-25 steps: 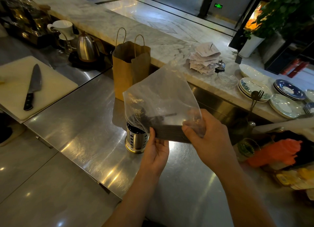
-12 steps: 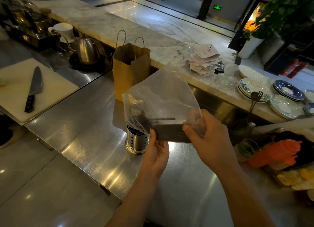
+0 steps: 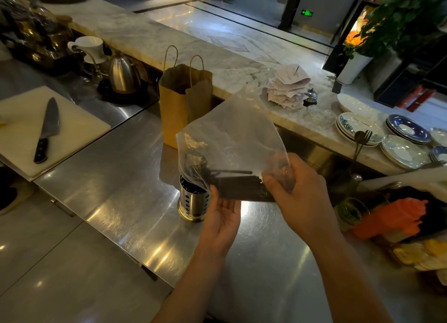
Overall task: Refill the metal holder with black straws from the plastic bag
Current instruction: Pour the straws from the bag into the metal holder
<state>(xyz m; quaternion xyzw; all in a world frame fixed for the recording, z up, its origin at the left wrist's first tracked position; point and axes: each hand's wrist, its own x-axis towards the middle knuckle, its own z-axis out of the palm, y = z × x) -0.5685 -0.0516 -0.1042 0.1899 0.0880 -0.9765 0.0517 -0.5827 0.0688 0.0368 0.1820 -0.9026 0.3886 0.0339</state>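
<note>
Over the steel bench (image 3: 116,177) we hold a clear plastic bag (image 3: 232,138) up with both hands: our left hand (image 3: 221,222) grips its lower edge from beneath, and our right hand (image 3: 301,199) pinches the bag's right side around a bundle of black straws (image 3: 244,187) lying sideways inside. The bag's lower left corner hangs just above the metal holder (image 3: 192,201), a perforated cup standing upright on the bench, with dark straw ends showing inside it. Behind the holder stands a brown paper bag (image 3: 180,104) with twine handles. To the left, a knife (image 3: 46,131) lies on a white cutting board (image 3: 72,129), with a metal kettle (image 3: 123,74) beyond. A marble counter (image 3: 169,39) runs across the back, carrying a spike of paper slips (image 3: 289,87) and stacked plates (image 3: 401,138). Warm lights glare off the steel.
</note>
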